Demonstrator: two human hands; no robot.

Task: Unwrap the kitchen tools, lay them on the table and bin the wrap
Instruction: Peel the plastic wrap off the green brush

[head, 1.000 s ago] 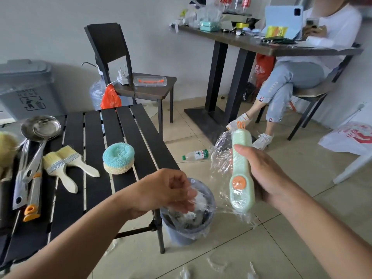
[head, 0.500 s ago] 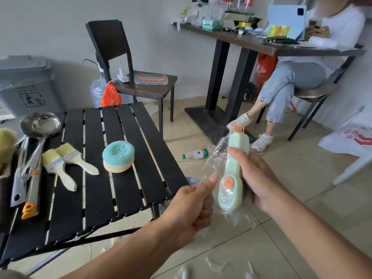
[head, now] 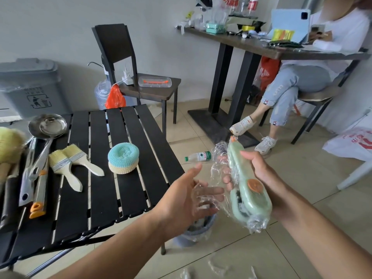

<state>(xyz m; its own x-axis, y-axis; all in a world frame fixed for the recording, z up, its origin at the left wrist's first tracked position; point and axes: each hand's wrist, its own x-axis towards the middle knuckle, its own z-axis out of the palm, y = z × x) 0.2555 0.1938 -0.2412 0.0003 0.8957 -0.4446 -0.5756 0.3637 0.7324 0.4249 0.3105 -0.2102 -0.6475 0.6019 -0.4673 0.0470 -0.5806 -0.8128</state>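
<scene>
Figure: green brush (head: 254, 203), partly in clear wrap (head: 218, 156), lower right.
We see the right hand (head: 269, 178) gripping it; the left hand (head: 181, 200), released, touches the film.

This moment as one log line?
step: unwrapping; right hand: holds green brush; left hand: spread, touches wrap; wrap: partly on brush; bin: below left hand

Left arm: my bare forearm reaches in from the lower left, wrist straight. Left hand (head: 181, 200): palm turned inward, fingers straight and spread, thumb raised, gripping nothing. Right arm: my bare forearm comes in from the lower right. Right hand (head: 263, 178): thumb across the green brush (head: 254, 204), fingers (head: 227, 180) curled round its far side, holding it tilted.
</scene>
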